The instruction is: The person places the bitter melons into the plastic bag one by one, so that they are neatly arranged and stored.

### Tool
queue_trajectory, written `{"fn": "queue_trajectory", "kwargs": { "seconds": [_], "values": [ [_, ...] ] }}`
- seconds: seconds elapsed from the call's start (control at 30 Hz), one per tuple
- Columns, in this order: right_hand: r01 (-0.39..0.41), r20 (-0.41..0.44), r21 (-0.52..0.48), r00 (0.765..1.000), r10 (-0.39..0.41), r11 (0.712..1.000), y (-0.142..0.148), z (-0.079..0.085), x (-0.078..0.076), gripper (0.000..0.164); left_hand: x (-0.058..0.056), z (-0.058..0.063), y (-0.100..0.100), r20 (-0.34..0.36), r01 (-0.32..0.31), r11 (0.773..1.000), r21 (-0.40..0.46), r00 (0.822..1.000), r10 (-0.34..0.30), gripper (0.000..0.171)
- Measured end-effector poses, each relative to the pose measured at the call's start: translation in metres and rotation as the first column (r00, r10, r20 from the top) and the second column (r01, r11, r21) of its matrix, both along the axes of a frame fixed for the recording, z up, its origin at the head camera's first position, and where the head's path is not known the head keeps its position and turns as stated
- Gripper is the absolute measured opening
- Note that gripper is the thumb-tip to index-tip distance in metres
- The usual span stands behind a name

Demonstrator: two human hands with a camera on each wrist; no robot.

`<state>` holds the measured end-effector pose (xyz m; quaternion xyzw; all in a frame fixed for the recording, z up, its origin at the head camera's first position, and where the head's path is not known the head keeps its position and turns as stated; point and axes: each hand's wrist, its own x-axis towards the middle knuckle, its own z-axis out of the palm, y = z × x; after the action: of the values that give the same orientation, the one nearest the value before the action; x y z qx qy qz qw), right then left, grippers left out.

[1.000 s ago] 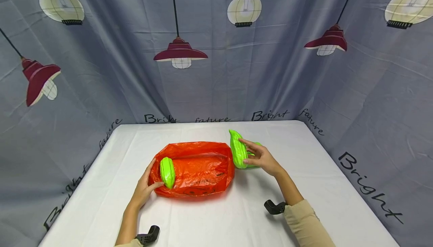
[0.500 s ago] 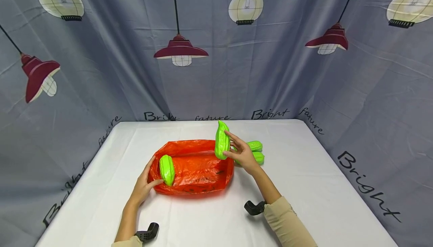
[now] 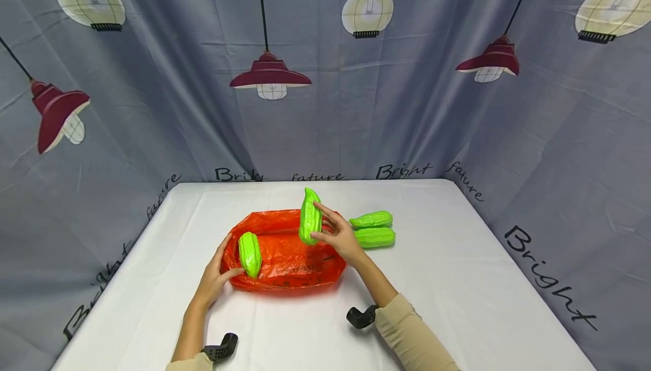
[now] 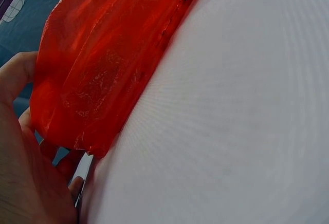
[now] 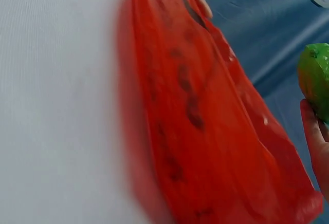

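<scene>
While right hand [image 3: 342,240] pinches green gourd [image 3: 308,218], left hand [image 3: 211,282] seemingly spread against red bag [image 3: 285,255], 1 gourd [image 3: 250,254] inside

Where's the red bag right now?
In the head view, the red bag sits on the white table, just left of centre; the left hand holds its left end, and two green vegetables lie beside its right end.

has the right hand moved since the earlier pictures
Yes: the right hand has moved left, away from the two green gourds lying on the table.
</scene>
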<state>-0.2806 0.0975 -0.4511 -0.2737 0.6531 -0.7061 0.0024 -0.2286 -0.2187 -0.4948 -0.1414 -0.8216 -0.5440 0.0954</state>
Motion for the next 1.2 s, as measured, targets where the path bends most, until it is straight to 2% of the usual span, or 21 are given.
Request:
{"fn": "queue_trajectory", "kwargs": {
  "seconds": [0.17,0.37,0.6,0.77,1.0,1.2],
  "values": [
    [-0.019,0.006,0.064,1.0,0.018,0.998,-0.017,0.007,0.008,0.067,-0.001,-0.001,0.0,-0.004,0.0,1.0,0.0,1.0,0.0,0.078],
    [-0.055,0.066,0.109,0.997,0.048,0.992,-0.039,0.006,0.008,0.066,-0.001,-0.002,-0.001,0.004,-0.003,1.0,0.003,1.0,0.003,0.078],
    [-0.063,0.061,0.189,0.997,0.052,0.98,-0.056,-0.006,0.006,0.066,-0.001,-0.002,-0.002,0.024,0.006,1.0,0.022,1.0,-0.006,0.079],
    [-0.059,0.037,0.225,0.998,0.052,0.973,-0.064,-0.013,0.009,0.064,-0.001,-0.003,-0.002,0.025,0.011,1.0,0.018,1.0,-0.012,0.079],
    [-0.059,0.046,0.275,0.998,0.048,0.96,-0.073,-0.019,0.012,0.064,-0.002,-0.003,-0.002,0.031,0.008,1.0,0.022,0.999,-0.009,0.079],
    [-0.06,0.035,0.363,0.998,0.051,0.93,-0.083,-0.045,-0.002,0.065,-0.002,-0.003,-0.002,0.035,0.004,1.0,0.019,0.999,-0.005,0.079]
  ]
}}
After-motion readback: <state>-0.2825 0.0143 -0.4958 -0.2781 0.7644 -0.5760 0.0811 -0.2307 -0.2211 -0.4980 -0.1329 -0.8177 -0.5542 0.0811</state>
